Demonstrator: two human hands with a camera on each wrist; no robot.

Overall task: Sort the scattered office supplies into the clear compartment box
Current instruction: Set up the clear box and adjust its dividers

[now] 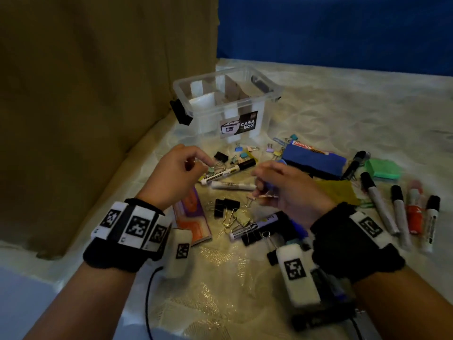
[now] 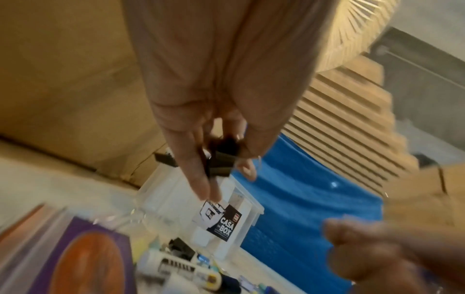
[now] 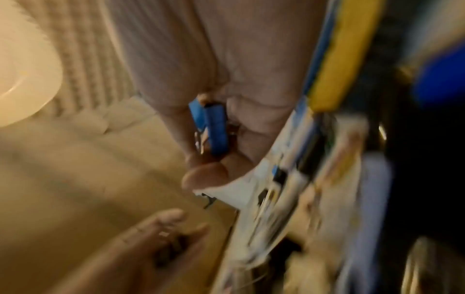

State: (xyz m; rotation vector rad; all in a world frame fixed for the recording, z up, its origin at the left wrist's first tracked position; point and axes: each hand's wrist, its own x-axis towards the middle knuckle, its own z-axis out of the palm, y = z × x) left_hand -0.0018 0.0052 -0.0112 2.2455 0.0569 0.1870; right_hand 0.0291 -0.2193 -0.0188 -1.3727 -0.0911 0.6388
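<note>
Clear compartment box [image 1: 228, 101] sits ahead, slightly left, open-topped. Your left hand [image 1: 176, 173] nearer it, fingers pinching black binder clips [image 2: 221, 159]. Right hand [image 1: 289, 190] curled round blue clip [image 3: 214, 129], farther back. Left goes first, I'd say.

Head view: high, looks forward and down over both wrists at clear box [image 1: 225, 104] and scattered supplies. Left wrist view: close, along left hand [image 2: 221, 111], faces same clear box [image 2: 201, 208]; right hand's fingers at lower right edge. Right wrist view: very close, blurred, along right hand [image 3: 226, 103]; left hand at bottom.
</note>
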